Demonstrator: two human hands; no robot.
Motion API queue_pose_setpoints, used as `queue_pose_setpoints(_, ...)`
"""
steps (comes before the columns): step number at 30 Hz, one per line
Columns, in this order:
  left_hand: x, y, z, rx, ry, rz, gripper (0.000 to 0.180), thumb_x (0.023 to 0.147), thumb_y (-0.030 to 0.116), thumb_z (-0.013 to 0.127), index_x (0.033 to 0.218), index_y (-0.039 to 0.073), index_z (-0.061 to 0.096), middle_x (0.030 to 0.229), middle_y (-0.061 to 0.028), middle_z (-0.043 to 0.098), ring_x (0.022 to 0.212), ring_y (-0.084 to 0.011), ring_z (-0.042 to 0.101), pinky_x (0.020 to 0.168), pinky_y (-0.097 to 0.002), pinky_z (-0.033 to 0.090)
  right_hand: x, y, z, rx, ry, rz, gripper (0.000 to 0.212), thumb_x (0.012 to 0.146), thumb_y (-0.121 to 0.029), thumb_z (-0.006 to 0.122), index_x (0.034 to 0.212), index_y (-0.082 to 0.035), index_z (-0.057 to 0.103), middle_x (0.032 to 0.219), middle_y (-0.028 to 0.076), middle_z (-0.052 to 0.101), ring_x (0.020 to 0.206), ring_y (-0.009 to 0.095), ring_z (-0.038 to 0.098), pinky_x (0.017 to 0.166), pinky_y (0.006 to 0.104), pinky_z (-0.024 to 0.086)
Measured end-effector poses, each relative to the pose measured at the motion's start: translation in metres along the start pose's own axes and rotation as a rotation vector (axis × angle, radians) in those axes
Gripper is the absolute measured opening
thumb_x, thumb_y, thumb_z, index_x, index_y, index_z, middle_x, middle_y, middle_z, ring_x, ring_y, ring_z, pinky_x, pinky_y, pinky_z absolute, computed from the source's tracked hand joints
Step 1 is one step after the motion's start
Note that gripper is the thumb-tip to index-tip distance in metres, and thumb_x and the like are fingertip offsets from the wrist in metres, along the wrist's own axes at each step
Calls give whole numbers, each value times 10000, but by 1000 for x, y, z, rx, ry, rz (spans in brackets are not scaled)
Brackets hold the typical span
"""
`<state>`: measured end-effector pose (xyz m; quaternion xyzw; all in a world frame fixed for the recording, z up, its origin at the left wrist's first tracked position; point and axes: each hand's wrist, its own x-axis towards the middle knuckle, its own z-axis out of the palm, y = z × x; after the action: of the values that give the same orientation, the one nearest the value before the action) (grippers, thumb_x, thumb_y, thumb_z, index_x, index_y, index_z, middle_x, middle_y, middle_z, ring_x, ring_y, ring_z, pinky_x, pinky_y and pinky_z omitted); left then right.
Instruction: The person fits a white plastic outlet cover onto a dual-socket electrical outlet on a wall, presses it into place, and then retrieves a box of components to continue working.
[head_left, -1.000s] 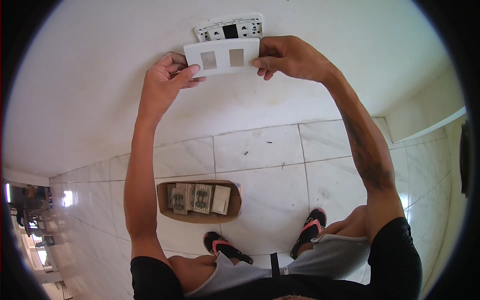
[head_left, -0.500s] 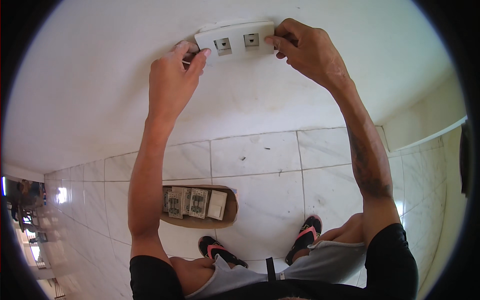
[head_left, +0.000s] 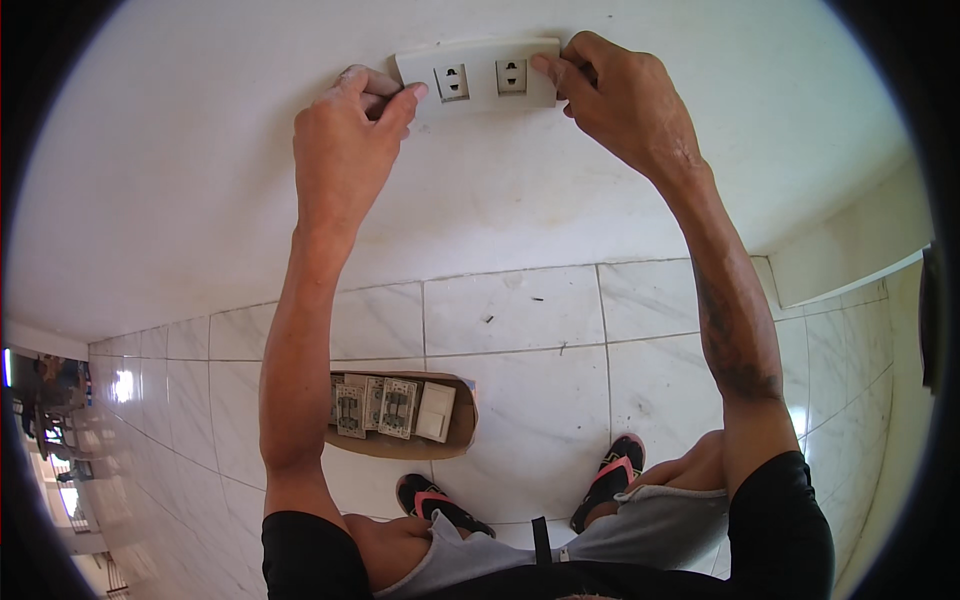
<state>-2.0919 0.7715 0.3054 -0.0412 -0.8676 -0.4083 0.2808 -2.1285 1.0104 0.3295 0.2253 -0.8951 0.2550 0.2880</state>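
- The white wall (head_left: 200, 180) carries the cover plate high up, well above the tiled floor (head_left: 520, 330).
- A cardboard box (head_left: 400, 440) with spare switch parts lies on the floor, near the feet.
- The left hand (head_left: 345, 150) pinches the left end of the plate, fingers nearly closed.
- The right hand (head_left: 620, 100) presses the right end, thumb on the front.
- The cover plate (head_left: 480, 75) sits flat on the wall; it looks light, stiff, brittle plastic, so it is best held by the edges.
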Motion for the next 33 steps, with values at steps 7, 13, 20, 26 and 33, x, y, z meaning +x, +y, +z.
queue_pose_setpoints(7, 1, 1, 1, -13, 16, 6, 301, 937, 280, 750, 942, -12, 678, 776, -81, 739, 680, -124, 693, 620, -234, 508, 0, -8, -4, -106, 11, -29, 362, 1007, -304, 623, 803, -11, 683, 542, 105, 598, 465, 251, 565, 534, 402, 472)
queue_pose_setpoints(13, 0, -3, 4, -50, 38, 19, 264, 934, 238, 757, 941, -9, 664, 779, -76, 734, 684, -124, 693, 635, -238, 516, 2, -7, -5, -140, -37, -23, 341, 1010, -308, 626, 851, -15, 700, 587, 102, 627, 505, 234, 587, 555, 394, 482)
queue_pose_setpoints(20, 2, -8, 7, -37, 57, 69, 270, 934, 243, 760, 915, -7, 659, 773, -69, 728, 677, -120, 686, 632, -239, 516, 4, 1, 2, -117, -25, -12, 326, 1019, -304, 637, 862, -24, 692, 650, 72, 656, 534, 178, 588, 562, 350, 487)
queue_pose_setpoints(26, 2, -8, 6, 0, -17, -22, 333, 955, 307, 732, 882, -16, 693, 729, -68, 716, 650, -109, 670, 616, -240, 520, 6, 1, -4, -144, -128, -9, 302, 1017, -260, 607, 878, -7, 698, 677, 85, 666, 576, 194, 604, 622, 375, 499)
queue_pose_setpoints(33, 1, -8, 7, -50, -118, -46, 357, 961, 329, 721, 864, -14, 708, 714, -66, 719, 643, -103, 667, 630, -242, 532, 6, 2, -9, -189, -229, 1, 318, 1010, -268, 606, 886, 3, 717, 685, 82, 664, 579, 203, 591, 637, 395, 493)
